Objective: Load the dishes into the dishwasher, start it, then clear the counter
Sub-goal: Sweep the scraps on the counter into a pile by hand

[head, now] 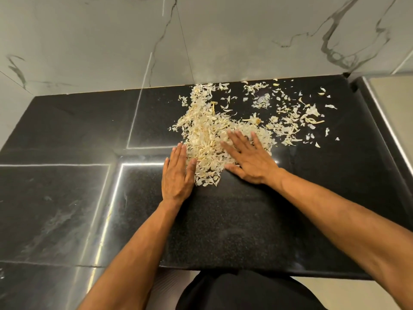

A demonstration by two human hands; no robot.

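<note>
Looking down, head view: two bare forearms reach out over a black speckled counter (234, 220) toward a heap of pale, papery peelings (207, 139) (garlic skins, by the look of them).
Left hand (176, 175): flat on the counter, fingers straight and together, its thumb side touching the near-left edge of the heap; it grips nothing.
Right hand (248, 157): laid flat with fingers spread, fingertips on top of the heap's right part, the heel on bare counter; nothing held.
Peelings: the thick mass lies between and just beyond the two hands, running back to the wall.
Scattered bits (288, 113): thinner flakes and a few curled stems strewn to the right, well apart from both hands.
Wall (89, 41): pale marble with grey veins, rising right behind the counter.
Right edge: a raised metal rim (384, 121) borders the counter there.
Below: dark clothing (241, 294) at the counter's near edge.
</note>
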